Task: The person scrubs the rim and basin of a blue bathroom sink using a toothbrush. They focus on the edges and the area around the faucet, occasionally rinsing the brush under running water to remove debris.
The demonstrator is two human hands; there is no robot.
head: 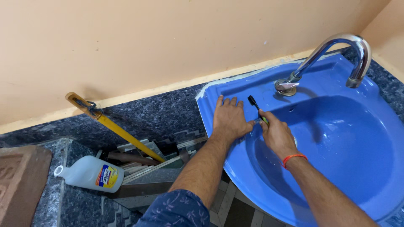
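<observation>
Right hand [275, 133] closed around a small brush [255, 106], black bristles pressed on the flat rim of the blue sink [336, 138]. Left hand [229, 117] flat, open, steadying beside. Scrubbing apparently underway; bowl wet, no foam visible. Chrome tap [336, 52] behind; white bottle [90, 173] lying well apart.

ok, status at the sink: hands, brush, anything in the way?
Left hand flat on the blue sink rim, holding nothing. Right hand grips a toothbrush, bristles on the ledge near the chrome tap. Nothing blocking.
</observation>
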